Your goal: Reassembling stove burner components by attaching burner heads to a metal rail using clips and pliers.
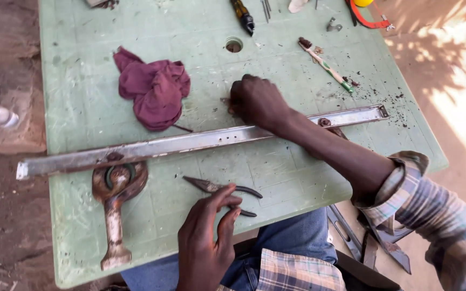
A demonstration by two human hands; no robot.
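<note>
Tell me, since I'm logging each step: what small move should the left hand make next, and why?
Probably close the left hand around the pliers and lift them. Its fingers only touch the handles, the pliers lie flat on the table, and the right hand is busy beyond the rail.

The surface [82, 108] is pale green plastic, matt, scratched and grimy. The long rail [190, 143] is dull grey metal with rust patches. The pliers [217, 188] are dark, tarnished metal. The maroon rag [155, 91] is soft crumpled cloth. The clamp-like part [115, 199] is rough, rusted iron
</note>
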